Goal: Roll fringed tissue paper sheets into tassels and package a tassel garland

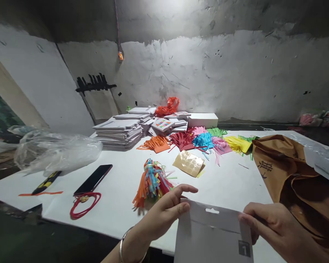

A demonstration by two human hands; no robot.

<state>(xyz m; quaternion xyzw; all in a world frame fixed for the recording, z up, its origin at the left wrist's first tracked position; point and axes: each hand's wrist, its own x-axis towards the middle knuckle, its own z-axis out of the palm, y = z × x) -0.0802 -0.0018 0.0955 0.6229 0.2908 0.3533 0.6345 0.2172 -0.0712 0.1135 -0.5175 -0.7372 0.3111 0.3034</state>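
A flat white card packet (212, 233) with a hang hole near its top edge and a dark "1" label at its lower right is held in front of me. My left hand (163, 215) pinches its upper left corner, thumb on the face and index finger stretched out above. At the upper right edge my right hand (276, 228) grips it, thumb in front and the other fingers behind. Just beyond my left hand lies a tied bundle of multicoloured paper tassels (152, 179). A gold patterned paper piece (189, 163) rests farther back.
Coloured tassel bunches (182, 140) spread across the back of the white table (120, 182). Stacks of flat white packets (117, 133) stand behind at left. A phone (93, 179), red cord (84, 206), yellow-black cutter (46, 182) and clear plastic bag (60, 149) lie left; a brown bag (279, 157) lies right.
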